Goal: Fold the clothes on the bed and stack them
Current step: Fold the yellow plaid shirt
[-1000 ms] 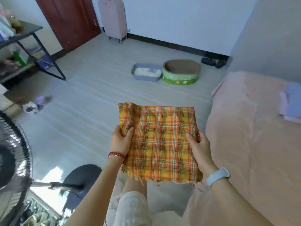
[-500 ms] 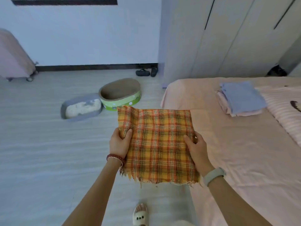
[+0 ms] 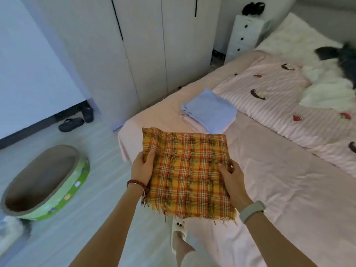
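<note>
Fingers (image 3: 148, 158) of both hands pinch folded plaid cloth (image 3: 187, 174) level

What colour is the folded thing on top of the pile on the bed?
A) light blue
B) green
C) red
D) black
A: the pile on the bed has a light blue folded cloth on top, with a pale pink one under it.

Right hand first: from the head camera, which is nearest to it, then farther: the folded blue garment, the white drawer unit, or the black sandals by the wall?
1. Folded blue garment, on the bed ahead of the right hand.
2. Black sandals, on the floor, far left.
3. White drawer unit, against the back wall.
</note>
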`<state>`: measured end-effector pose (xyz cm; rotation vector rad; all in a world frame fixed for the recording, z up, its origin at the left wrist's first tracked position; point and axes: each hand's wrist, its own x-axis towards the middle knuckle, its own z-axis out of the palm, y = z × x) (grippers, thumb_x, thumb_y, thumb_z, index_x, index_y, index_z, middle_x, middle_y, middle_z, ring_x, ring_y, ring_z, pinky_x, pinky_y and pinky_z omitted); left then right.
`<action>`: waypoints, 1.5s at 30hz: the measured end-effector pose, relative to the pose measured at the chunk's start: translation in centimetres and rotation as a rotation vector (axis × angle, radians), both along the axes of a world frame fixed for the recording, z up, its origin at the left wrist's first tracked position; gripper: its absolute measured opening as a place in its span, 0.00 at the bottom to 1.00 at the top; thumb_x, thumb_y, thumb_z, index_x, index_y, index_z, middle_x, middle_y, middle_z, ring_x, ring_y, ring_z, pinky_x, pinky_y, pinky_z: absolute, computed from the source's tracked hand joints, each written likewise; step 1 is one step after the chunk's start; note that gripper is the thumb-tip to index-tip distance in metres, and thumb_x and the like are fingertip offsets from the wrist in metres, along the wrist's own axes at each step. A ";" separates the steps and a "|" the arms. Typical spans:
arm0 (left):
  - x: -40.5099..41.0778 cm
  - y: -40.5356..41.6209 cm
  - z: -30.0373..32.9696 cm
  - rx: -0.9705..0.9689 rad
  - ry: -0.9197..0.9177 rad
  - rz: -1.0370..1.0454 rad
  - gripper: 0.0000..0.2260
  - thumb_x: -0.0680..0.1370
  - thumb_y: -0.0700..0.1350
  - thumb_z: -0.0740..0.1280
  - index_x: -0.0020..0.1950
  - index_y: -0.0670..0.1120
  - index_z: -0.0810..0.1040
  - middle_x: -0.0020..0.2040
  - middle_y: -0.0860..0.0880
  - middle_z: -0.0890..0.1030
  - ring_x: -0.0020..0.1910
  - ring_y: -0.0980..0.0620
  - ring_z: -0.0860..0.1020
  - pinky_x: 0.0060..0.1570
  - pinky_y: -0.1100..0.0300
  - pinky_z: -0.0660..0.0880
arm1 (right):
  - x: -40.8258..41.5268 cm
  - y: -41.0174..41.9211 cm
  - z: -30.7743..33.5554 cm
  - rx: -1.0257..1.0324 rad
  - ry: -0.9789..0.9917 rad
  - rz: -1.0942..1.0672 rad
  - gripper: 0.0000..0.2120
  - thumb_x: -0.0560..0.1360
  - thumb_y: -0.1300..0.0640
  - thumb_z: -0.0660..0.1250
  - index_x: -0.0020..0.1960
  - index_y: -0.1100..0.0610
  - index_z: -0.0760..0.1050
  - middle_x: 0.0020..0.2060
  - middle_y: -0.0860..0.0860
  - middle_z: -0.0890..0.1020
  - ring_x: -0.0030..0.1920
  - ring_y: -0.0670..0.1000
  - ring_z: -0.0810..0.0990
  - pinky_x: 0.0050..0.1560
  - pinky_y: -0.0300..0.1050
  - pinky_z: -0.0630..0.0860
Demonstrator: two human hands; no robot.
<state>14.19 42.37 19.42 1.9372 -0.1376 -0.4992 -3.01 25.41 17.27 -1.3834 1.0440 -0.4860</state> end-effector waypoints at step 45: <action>33.8 -49.1 -14.8 0.266 -0.647 -0.731 0.23 0.78 0.44 0.61 0.72 0.45 0.63 0.71 0.41 0.64 0.69 0.40 0.63 0.65 0.40 0.60 | 29.1 -30.8 -13.4 -0.363 0.647 -0.670 0.26 0.77 0.62 0.58 0.73 0.52 0.60 0.69 0.58 0.64 0.67 0.59 0.64 0.67 0.60 0.61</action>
